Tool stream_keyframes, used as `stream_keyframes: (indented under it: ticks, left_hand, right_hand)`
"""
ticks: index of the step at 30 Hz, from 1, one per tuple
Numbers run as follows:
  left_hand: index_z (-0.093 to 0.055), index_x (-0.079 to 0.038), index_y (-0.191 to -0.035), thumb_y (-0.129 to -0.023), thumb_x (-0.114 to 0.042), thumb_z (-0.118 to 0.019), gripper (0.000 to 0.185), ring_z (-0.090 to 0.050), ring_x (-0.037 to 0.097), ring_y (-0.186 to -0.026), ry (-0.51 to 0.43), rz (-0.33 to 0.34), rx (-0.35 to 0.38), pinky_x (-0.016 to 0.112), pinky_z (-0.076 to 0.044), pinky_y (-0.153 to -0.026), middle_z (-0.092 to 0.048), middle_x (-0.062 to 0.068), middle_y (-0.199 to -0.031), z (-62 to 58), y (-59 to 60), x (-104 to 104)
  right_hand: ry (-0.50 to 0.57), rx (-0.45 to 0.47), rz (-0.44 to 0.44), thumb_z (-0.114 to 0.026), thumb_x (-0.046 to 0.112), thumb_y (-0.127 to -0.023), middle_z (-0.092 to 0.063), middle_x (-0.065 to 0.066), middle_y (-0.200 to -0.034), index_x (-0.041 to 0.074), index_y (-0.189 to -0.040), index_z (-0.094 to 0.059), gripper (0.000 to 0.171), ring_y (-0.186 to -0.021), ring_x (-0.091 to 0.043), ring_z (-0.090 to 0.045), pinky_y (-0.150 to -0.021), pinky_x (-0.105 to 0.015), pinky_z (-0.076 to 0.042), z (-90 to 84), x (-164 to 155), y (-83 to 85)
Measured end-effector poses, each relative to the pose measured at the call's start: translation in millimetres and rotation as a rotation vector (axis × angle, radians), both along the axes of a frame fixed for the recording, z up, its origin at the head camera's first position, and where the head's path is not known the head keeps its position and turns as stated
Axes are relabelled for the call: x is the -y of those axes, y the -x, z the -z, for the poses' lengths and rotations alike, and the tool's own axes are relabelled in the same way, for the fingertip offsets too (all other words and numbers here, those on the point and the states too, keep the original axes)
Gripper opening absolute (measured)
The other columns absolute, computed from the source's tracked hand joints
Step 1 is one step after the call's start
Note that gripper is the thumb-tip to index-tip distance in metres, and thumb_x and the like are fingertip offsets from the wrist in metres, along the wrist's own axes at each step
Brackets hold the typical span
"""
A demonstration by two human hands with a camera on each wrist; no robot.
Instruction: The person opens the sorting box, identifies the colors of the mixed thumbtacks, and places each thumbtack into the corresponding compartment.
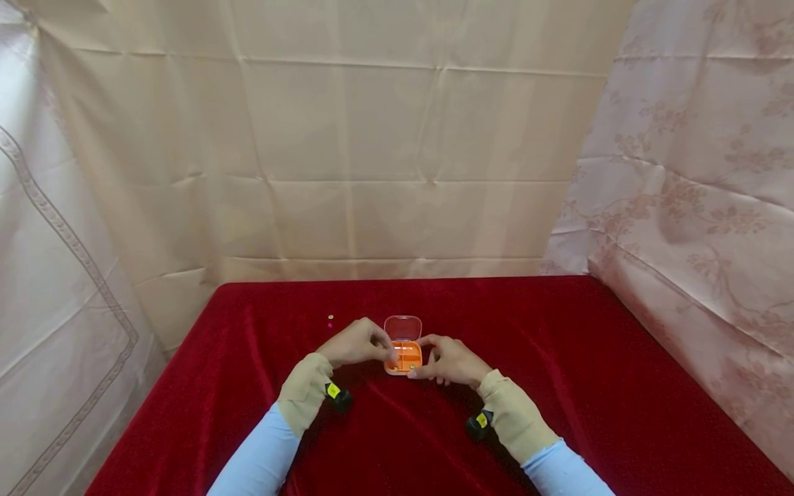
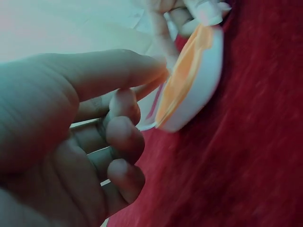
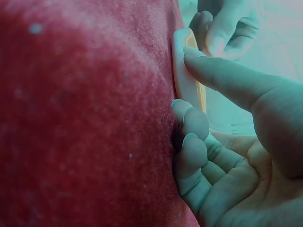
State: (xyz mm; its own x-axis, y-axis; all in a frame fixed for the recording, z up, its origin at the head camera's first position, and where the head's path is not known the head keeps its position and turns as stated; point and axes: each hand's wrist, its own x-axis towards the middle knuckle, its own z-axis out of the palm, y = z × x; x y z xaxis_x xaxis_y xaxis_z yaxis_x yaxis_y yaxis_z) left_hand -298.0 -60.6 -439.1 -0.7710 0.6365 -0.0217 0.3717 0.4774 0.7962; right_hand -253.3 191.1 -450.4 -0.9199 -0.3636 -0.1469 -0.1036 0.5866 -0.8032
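A small orange pill box (image 1: 403,357) lies on the red cloth with its lid (image 1: 403,327) tipped up at the back. My left hand (image 1: 377,344) holds its left side; in the left wrist view the thumb (image 2: 123,71) presses on the box's edge (image 2: 194,85) while the other fingers stay curled. My right hand (image 1: 435,359) pinches the right side, with the thumb at the front corner. Seen from the right wrist, a finger (image 3: 213,73) lies on the box rim (image 3: 182,71) and the rest curl on the cloth. What the compartments hold is too small to make out.
The table (image 1: 558,358) is covered in red velvet. Two tiny beads (image 1: 330,321), one yellow and one pink, lie on it to the left of my hands. Cream and patterned curtains close off the back and both sides.
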Motion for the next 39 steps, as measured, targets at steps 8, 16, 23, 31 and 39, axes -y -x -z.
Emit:
stream_keyframes:
  ticks: [8, 16, 23, 31, 39]
  left_hand:
    - [-0.078, -0.014, -0.097, -0.095, -0.025, -0.077, 0.011, -0.057, 0.015, -0.073, -0.062, -0.091, 0.038, 0.03, -0.05, -0.065, -0.07, 0.0, -0.087, -0.9, 13.2, 27]
    - [-0.077, -0.01, -0.1, -0.095, -0.022, -0.076, 0.013, -0.06, 0.022, -0.081, -0.121, -0.276, 0.001, 0.035, -0.052, -0.073, -0.069, 0.003, -0.093, -1.7, 22.3, 56]
    - [-0.076, -0.005, -0.106, -0.095, -0.025, -0.076, 0.023, -0.06, 0.028, -0.079, -0.179, -0.418, -0.006, 0.034, -0.049, -0.069, -0.068, 0.018, -0.094, -1.7, 28.3, 80]
    - [-0.076, -0.001, -0.105, -0.096, -0.02, -0.076, 0.022, -0.06, 0.027, -0.078, -0.199, -0.507, -0.03, 0.031, -0.047, -0.067, -0.071, 0.017, -0.096, 2.9, 32.2, 101]
    - [-0.076, -0.001, -0.105, -0.094, -0.018, -0.077, 0.02, -0.064, 0.025, -0.083, -0.18, -0.572, -0.06, 0.032, -0.052, -0.072, -0.07, 0.009, -0.096, 10.0, 35.9, 109]
  right_hand:
    - [0.003, 0.007, 0.013, -0.09, 0.029, -0.081, -0.064, -0.005, -0.072, 0.005, -0.137, -0.058, 0.069, -0.056, -0.016, -0.055, -0.053, -0.029, -0.048, -1.0, 1, 0.3]
    - [0.004, 0.007, 0.012, -0.089, 0.028, -0.082, -0.064, -0.005, -0.072, 0.005, -0.138, -0.057, 0.069, -0.057, -0.016, -0.055, -0.054, -0.029, -0.048, -2.6, 1, -1.6]
    - [-0.009, -0.001, 0.01, -0.089, 0.029, -0.082, -0.064, -0.004, -0.072, 0.005, -0.139, -0.057, 0.069, -0.057, -0.015, -0.054, -0.054, -0.029, -0.048, -2.7, 1, -2.0]
    - [-0.007, -0.007, 0.008, -0.089, 0.028, -0.082, -0.064, -0.005, -0.072, 0.005, -0.139, -0.057, 0.07, -0.057, -0.015, -0.055, -0.054, -0.029, -0.048, -1.1, 1, -1.6]
    - [-0.007, -0.012, 0.005, -0.09, 0.028, -0.082, -0.063, -0.005, -0.071, 0.006, -0.138, -0.057, 0.069, -0.057, -0.015, -0.054, -0.053, -0.029, -0.047, -0.4, 0, -1.6]
